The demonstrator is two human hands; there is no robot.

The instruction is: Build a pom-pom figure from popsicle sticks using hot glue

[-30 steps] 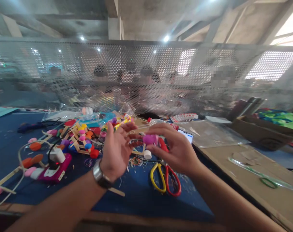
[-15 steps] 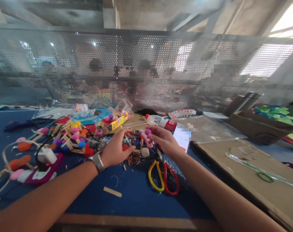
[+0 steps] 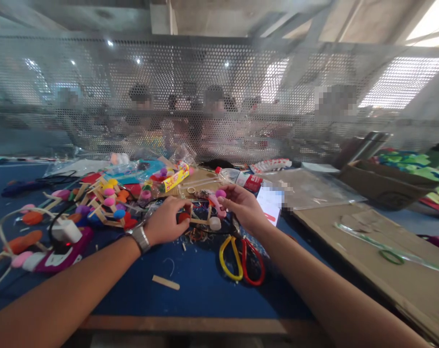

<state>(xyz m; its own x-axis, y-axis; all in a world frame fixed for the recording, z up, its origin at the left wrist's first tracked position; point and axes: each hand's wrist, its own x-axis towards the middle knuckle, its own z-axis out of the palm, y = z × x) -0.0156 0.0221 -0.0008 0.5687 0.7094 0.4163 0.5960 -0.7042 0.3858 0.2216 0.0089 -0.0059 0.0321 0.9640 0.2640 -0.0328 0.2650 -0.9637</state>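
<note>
Nearest on the blue surface (image 3: pixel 197 299): a loose stick (image 3: pixel 165 282), then scissors (image 3: pixel 243 263), yellow and red handles towards the person. Power strip (image 3: pixel 65 249) on the left. Left hand (image 3: pixel 165 222): fingers curled at the left end of a stick frame (image 3: pixel 200 222), beside its orange-red ball; cannot tell whether clamped. Right hand (image 3: pixel 243 208): thumb and index at the purple ball (image 3: pixel 220 193) of a pink piece (image 3: pixel 217 205), just behind the frame; grip unclear. Phone (image 3: pixel 272 203) right of that hand. Farther: bottle (image 3: pixel 250 181), yellow wrapper (image 3: pixel 177 177), perforated screen (image 3: pixel 190 121).
</note>
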